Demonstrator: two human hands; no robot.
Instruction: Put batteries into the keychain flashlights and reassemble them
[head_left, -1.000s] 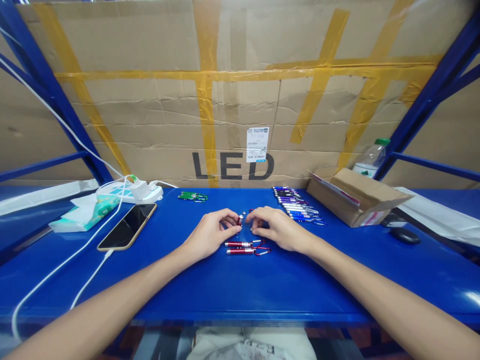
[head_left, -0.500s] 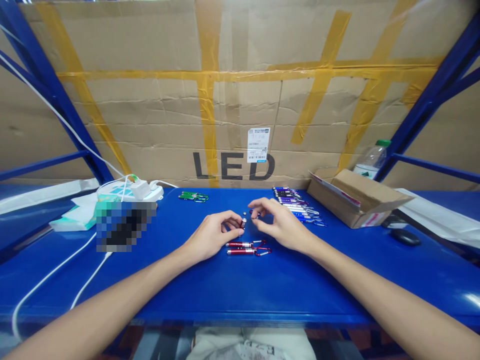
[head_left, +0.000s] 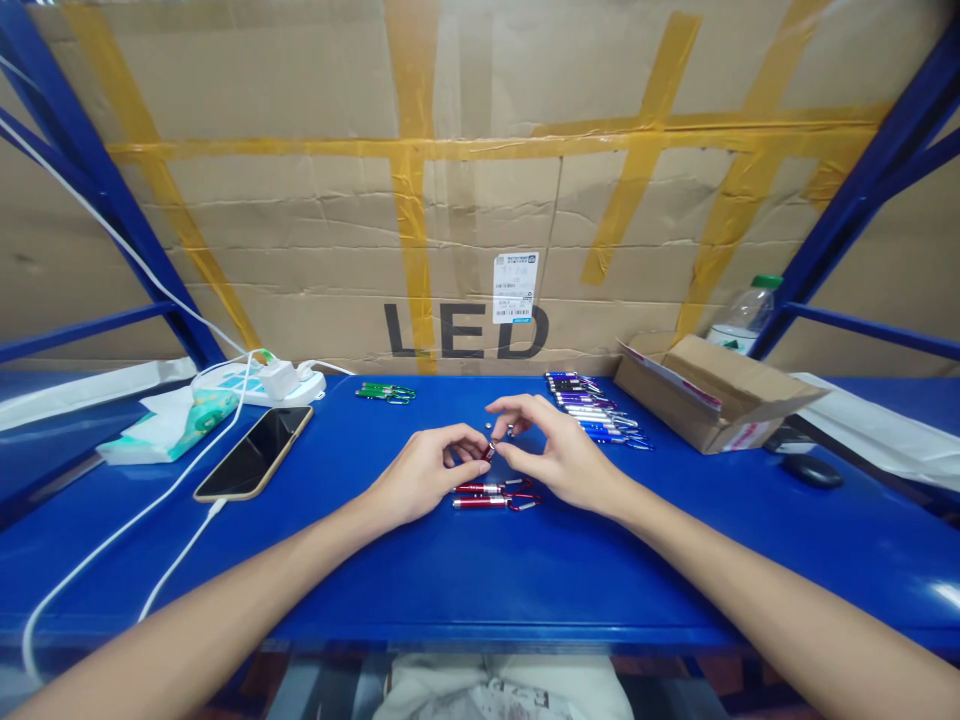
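Observation:
My left hand (head_left: 435, 470) is closed around a short red metal tube (head_left: 488, 452), a penlight body by its look, tilted with its silver end up. The thumb and fingertips of my right hand (head_left: 551, 445) come together at that upper end; what they pinch is too small to make out. Just behind lies a small silver disc (head_left: 488, 426), like a button cell. Another small shiny piece (head_left: 511, 430) shows beneath my right fingers. Two red penlights (head_left: 480, 503) with carabiner clips lie in front of my hands, one partly covered by my left fingers.
Green penlights (head_left: 385, 391) lie at the back left; a row of purple, silver and blue penlights (head_left: 589, 410) is at the right. Beyond it stand an open cardboard box (head_left: 667, 405), a black mouse (head_left: 811, 471) and a bottle (head_left: 746, 315). A charging phone (head_left: 255, 455), tissues (head_left: 169, 425) and power strip (head_left: 300, 385) sit left.
My right hand has moved slightly left, and its fingertips now meet the upper end of the red tube. The tube leans more to the right. My left hand stays nearly in place.

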